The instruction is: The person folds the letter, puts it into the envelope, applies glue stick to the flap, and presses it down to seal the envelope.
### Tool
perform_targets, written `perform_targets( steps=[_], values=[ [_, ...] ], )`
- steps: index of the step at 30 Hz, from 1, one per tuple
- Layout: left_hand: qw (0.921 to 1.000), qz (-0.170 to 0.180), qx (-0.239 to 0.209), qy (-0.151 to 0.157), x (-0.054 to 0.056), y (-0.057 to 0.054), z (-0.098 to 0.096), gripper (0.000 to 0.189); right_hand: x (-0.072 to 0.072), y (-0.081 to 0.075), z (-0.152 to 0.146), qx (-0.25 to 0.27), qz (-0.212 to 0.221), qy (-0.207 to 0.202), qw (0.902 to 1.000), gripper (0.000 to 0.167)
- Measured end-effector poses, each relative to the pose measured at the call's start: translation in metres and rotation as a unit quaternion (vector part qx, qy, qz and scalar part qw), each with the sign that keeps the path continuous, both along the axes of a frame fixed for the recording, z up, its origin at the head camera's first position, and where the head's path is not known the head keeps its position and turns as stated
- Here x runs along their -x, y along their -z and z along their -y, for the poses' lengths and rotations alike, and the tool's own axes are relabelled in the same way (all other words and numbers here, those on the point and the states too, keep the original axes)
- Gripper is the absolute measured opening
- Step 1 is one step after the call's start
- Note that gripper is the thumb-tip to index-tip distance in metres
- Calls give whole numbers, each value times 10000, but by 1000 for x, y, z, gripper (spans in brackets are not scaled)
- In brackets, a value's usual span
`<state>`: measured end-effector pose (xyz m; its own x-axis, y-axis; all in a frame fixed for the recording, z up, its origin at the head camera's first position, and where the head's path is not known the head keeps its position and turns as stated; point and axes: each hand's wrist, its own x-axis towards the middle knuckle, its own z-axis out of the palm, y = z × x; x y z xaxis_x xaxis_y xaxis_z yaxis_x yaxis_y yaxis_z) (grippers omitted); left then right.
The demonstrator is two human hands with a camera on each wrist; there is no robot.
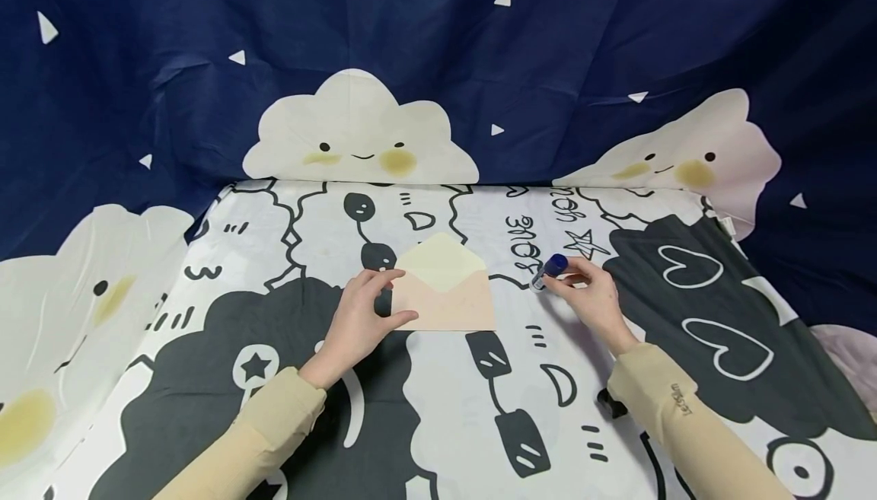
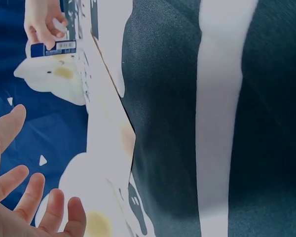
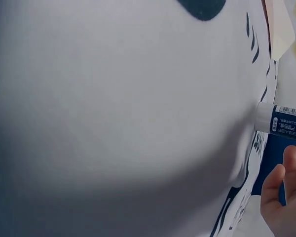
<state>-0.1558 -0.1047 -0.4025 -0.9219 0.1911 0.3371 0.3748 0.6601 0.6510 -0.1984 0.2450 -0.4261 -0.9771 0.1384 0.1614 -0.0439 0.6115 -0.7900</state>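
Note:
A peach envelope (image 1: pixel 452 306) lies on the patterned cloth, its cream flap (image 1: pixel 441 253) raised and pointing away from me. My left hand (image 1: pixel 370 310) is at the envelope's left edge, thumb and fingers spread apart; the left wrist view shows the fingers (image 2: pixel 27 195) loosely extended with nothing between them. To the right of the envelope, my right hand (image 1: pixel 592 294) holds a glue stick (image 1: pixel 550 270) between thumb and fingertips. The stick is tilted, dark blue end up, and its white end (image 3: pixel 264 117) points down close to the cloth.
A black-and-white cartoon cloth (image 1: pixel 466 424) covers the work surface. Behind it hangs a dark blue curtain (image 1: pixel 425 20) with clouds and small white triangles. A small black object (image 1: pixel 612 403) lies beneath my right forearm, near the sleeve.

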Motion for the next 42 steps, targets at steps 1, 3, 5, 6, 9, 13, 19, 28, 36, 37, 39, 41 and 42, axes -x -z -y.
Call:
perform_targets(
  steps=[1,3,5,6,9,13,19,28,36,37,39,41,42],
  values=[
    [10000,6,1,1,0,0,0,57,0,1,0,46,0,-27,10000,33],
    [10000,28,0,-1,0,0,0,57,1,2,0,197,39,-62,9998,33],
    [10000,61,-5,-3,0,0,0,57,2,4,0,346,86,-94,9993,34],
    [10000,73,-10,-9,0,0,0,57,2,4,0,426,89,-108,9990,34],
    [10000,80,4,-26,-1,0,0,58,3,5,1,590,119,-133,9981,36],
    [10000,56,45,-42,-1,0,0,58,6,5,2,766,226,-90,9968,38],
    [10000,27,14,-10,-1,0,0,58,7,3,4,1028,433,56,9937,36],
    [10000,14,-29,31,-1,0,1,58,8,3,5,1270,752,202,9888,30],
    [10000,16,-35,40,0,0,0,58,8,4,4,1477,877,156,9850,28],
    [10000,20,-30,34,0,0,0,58,9,4,4,1500,888,159,9846,28],
    [10000,15,-22,25,0,0,0,58,9,4,5,1528,914,170,9839,29],
    [10000,-13,-15,24,0,0,0,57,9,4,5,1527,934,188,9837,29],
    [10000,-35,-12,24,0,1,0,57,9,4,5,1524,949,201,9835,30]
  ],
)
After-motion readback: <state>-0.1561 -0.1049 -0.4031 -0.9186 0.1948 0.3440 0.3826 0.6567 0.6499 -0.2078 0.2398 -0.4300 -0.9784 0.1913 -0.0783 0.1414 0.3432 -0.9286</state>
